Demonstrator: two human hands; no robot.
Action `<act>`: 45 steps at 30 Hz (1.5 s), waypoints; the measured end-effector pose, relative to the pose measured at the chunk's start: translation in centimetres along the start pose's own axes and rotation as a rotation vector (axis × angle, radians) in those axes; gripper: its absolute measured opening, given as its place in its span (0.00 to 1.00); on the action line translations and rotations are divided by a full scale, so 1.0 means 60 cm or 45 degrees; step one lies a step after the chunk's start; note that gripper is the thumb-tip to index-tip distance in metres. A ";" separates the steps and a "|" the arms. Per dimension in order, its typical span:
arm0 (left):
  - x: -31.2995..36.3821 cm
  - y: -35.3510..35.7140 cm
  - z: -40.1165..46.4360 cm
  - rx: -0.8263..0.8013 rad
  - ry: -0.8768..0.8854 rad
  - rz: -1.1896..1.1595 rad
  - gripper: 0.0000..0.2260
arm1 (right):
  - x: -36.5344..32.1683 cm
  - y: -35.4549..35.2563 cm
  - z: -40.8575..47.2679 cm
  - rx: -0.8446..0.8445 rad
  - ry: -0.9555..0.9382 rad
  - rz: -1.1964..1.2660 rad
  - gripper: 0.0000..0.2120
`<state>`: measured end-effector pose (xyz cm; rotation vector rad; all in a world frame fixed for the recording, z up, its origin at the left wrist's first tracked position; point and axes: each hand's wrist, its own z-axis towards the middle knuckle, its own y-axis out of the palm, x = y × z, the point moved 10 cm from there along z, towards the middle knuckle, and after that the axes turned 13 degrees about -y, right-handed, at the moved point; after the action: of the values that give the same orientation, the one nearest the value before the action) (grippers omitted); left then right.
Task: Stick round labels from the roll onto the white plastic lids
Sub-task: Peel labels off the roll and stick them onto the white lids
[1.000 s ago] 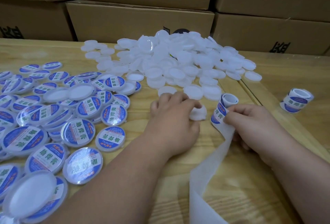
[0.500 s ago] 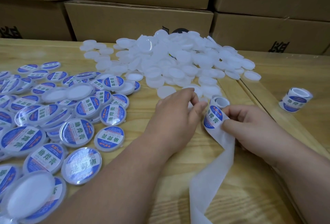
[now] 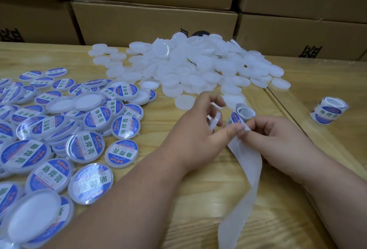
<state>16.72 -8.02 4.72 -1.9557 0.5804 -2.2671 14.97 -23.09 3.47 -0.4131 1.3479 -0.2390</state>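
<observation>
My left hand (image 3: 200,127) holds a bare white lid (image 3: 215,120) on edge between its fingers, while its thumb reaches to the label roll (image 3: 241,114). My right hand (image 3: 278,139) pinches the roll's backing strip just below the roll. The empty white backing (image 3: 244,185) trails down toward the table's front edge. A heap of unlabelled white lids (image 3: 190,66) lies at the back centre. Several lids with blue-and-white round labels (image 3: 87,127) cover the table's left side.
A second label roll (image 3: 328,112) stands at the right on the wooden table (image 3: 178,219). A seam between two tabletops (image 3: 278,101) runs diagonally at the right. Stacked cardboard boxes (image 3: 155,20) wall off the back.
My left hand has lifted a white lid off the table and turned it on edge. Its thumb has moved to the label roll, which my right hand holds a little lower.
</observation>
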 end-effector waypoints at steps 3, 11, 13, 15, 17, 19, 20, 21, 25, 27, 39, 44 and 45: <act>0.004 0.014 -0.003 -0.055 0.040 0.133 0.15 | -0.005 0.002 0.000 0.001 -0.028 0.021 0.07; 0.000 0.003 -0.003 0.001 0.002 0.141 0.11 | -0.037 0.017 -0.007 -0.126 -0.195 0.035 0.12; 0.003 0.000 -0.004 0.014 0.008 0.148 0.09 | -0.037 0.017 -0.007 -0.120 -0.208 0.009 0.11; 0.006 0.000 -0.005 0.009 0.025 0.149 0.08 | -0.036 0.019 -0.007 -0.129 -0.221 -0.013 0.12; 0.007 0.001 -0.005 -0.003 0.031 0.132 0.07 | -0.037 0.021 -0.006 -0.140 -0.241 -0.027 0.15; 0.005 0.000 -0.003 -0.006 0.009 0.084 0.05 | -0.041 0.024 -0.007 -0.154 -0.258 -0.027 0.13; 0.003 -0.002 -0.002 -0.003 -0.006 0.052 0.05 | -0.042 0.024 -0.006 -0.157 -0.264 -0.021 0.14; 0.000 -0.003 -0.001 0.001 -0.021 0.020 0.05 | -0.043 0.024 -0.006 -0.157 -0.271 -0.015 0.16; -0.007 -0.013 0.004 0.061 -0.057 -0.108 0.08 | -0.040 0.022 -0.005 -0.161 -0.264 -0.027 0.19; -0.012 -0.028 0.006 0.154 -0.094 -0.213 0.11 | -0.038 0.021 -0.005 -0.166 -0.252 -0.044 0.18; -0.019 -0.058 0.006 0.251 -0.175 -0.496 0.11 | -0.053 -0.006 -0.005 0.131 -0.396 -0.042 0.08; -0.006 -0.036 0.002 0.084 -0.149 -0.523 0.11 | -0.096 -0.019 -0.017 0.294 -0.671 -0.175 0.19; -0.005 -0.034 0.002 0.066 -0.148 -0.527 0.10 | -0.104 -0.017 -0.019 0.297 -0.715 -0.222 0.22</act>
<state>17.25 -6.08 5.12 -2.3400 0.1082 -2.3276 12.64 -21.68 9.26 -0.3653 0.7240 -0.3880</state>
